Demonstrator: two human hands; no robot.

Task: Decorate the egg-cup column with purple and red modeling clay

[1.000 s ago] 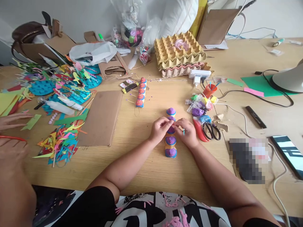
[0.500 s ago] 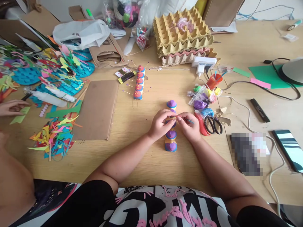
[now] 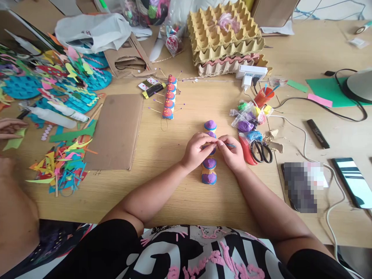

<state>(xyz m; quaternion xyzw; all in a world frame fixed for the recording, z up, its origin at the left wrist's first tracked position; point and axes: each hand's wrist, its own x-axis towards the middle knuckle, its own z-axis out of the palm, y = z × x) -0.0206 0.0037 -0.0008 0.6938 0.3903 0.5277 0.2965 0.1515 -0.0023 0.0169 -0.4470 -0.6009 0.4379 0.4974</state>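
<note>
A strip of several purple and blue clay-covered bumps (image 3: 209,164) stands upright in the view on the table, its middle partly hidden by my hands. My left hand (image 3: 198,149) is over its left side, thumb and fingers pinched on something too small to name. My right hand (image 3: 231,150) meets it at the fingertips, also pinched; a thin blue stick (image 3: 231,145) shows between its fingers. Farther back and to the left is a second strip with red and blue bumps (image 3: 169,97) and thin sticks poking out of its sides.
Black-handled scissors (image 3: 261,151) and bagged clay (image 3: 245,124) lie right of my hands. Egg trays (image 3: 225,35) are stacked behind. Cardboard (image 3: 117,131) and paper scraps (image 3: 62,164) lie left. Another person's hand (image 3: 11,128) holds green paper at the far left. Phone (image 3: 353,182) and cable lie right.
The view has shifted slightly. My hands stay together over the strip, with the fingertips a little changed in pose. The other person's hand sits farther left with the green paper.
</note>
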